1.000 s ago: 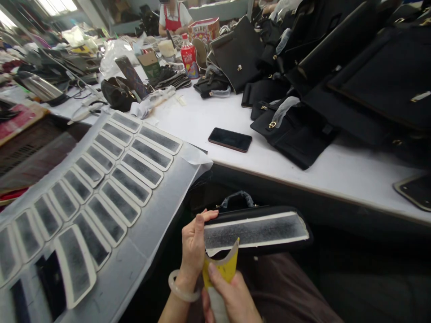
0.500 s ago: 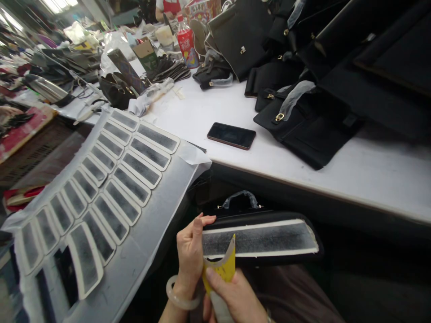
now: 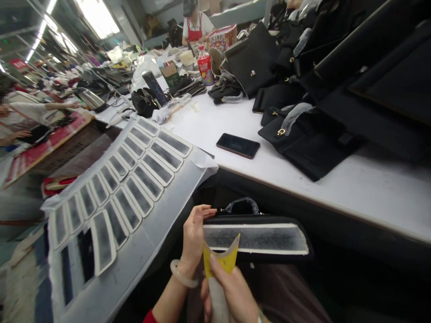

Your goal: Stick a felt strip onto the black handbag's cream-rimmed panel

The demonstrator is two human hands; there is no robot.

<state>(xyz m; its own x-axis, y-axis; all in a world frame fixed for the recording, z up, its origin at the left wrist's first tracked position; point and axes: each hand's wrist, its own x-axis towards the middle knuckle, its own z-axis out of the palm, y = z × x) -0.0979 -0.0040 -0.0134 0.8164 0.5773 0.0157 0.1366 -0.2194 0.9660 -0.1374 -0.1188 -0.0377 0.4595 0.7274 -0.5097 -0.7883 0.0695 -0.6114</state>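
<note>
A black handbag lies on its side across my lap, its handle wrapped in clear film. A long dark grey panel with a pale border covers the side facing me. My left hand is closed on the bag's left end, fingers over its upper edge; a pale bangle circles the wrist. My right hand grips a tool with a yellow, concave-edged head and a pale handle, thumb on the yellow. The tool's tip overlaps the panel in view; whether it touches cannot be told.
To the left, a sheet-covered board carries rows of white-edged grey strips. A phone, a red-labelled bottle and black bags lie or stand on the white table. Co-workers are farther back.
The view has tilted up, so the table and board appear lower and farther right. My hands still hold the bag and the yellow-headed tool, with only slight movement between them.
</note>
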